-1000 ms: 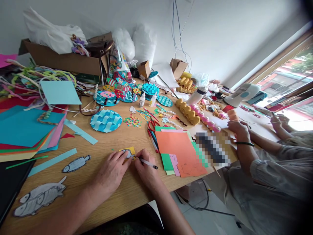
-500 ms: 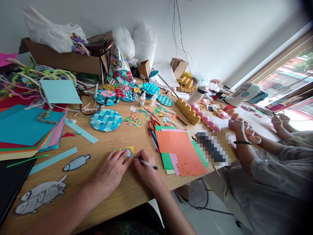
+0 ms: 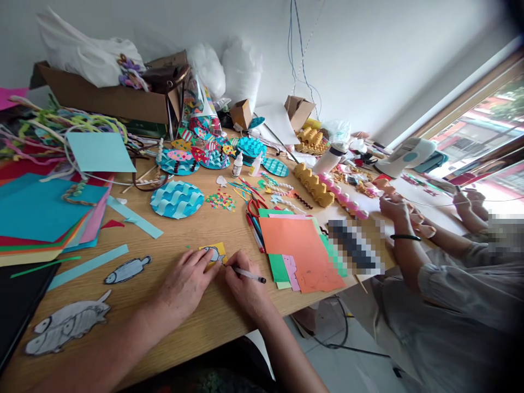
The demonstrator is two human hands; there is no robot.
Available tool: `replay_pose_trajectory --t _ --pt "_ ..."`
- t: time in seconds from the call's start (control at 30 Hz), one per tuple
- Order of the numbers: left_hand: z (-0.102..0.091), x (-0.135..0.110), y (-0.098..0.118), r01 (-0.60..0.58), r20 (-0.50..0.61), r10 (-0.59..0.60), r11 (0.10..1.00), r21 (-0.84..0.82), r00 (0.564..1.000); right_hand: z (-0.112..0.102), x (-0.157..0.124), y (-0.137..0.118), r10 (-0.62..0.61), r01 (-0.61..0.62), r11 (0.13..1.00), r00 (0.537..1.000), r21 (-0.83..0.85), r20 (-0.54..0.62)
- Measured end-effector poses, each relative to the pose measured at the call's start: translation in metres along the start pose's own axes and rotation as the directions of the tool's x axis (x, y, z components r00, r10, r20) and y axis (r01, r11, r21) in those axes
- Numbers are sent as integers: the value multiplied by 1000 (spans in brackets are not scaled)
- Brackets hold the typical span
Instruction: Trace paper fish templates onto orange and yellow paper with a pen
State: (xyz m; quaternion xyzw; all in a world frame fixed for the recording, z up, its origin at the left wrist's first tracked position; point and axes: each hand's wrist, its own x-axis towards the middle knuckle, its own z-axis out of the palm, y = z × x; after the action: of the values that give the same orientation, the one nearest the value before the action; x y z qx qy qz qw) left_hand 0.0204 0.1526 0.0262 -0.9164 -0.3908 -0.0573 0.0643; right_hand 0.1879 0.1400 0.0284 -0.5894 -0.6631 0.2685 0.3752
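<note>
My left hand [image 3: 185, 283] lies flat on the table, its fingertips pressing the edge of a small yellow paper [image 3: 221, 247]. On that paper rests a little grey-white fish cutout [image 3: 216, 254], partly covered by the fingers. My right hand [image 3: 246, 285] is closed around a pen [image 3: 250, 274] with a clear barrel and black end. The pen's tip is at the right side of the yellow paper, hidden by my fingers. Left of my hands lie a drawn paper fish [image 3: 126, 269] and a larger cutout of overlapping fish [image 3: 67, 325].
Orange paper [image 3: 301, 251] tops a stack right of my hands, beside red-handled scissors [image 3: 256, 207] and markers. A woven blue paper oval [image 3: 177, 200] and confetti [image 3: 221, 201] lie ahead. Coloured sheets [image 3: 49, 204] fill the left. Co-workers' hands [image 3: 393, 206] are at the right.
My hands stay almost in place, the left still on the yellow paper and the right still holding the pen, whose back end has shifted slightly right. The view has moved a little.
</note>
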Motion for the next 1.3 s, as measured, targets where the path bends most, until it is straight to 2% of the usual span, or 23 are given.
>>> replay_pose_trajectory --t 0.13,0.33,0.57,1.07,1.3 --pt "0 0 1 7 -16 -7 1000 -13 1000 -1 2 0 25 -22 996 999 91 -40" --pt "9 -2 -3 17 -56 -20 998 -61 998 -3 4 -2 11 -13 990 1000 138 18" --pt "15 -3 -7 10 -42 -13 997 -76 999 0 9 -1 10 -17 995 998 97 69" --pt "14 -4 -8 3 -32 -7 990 -139 999 4 14 -4 10 -15 999 996 51 90" --pt "14 -5 -7 13 -17 -15 993 -116 1000 2 12 -4 -11 10 1000 997 5 80"
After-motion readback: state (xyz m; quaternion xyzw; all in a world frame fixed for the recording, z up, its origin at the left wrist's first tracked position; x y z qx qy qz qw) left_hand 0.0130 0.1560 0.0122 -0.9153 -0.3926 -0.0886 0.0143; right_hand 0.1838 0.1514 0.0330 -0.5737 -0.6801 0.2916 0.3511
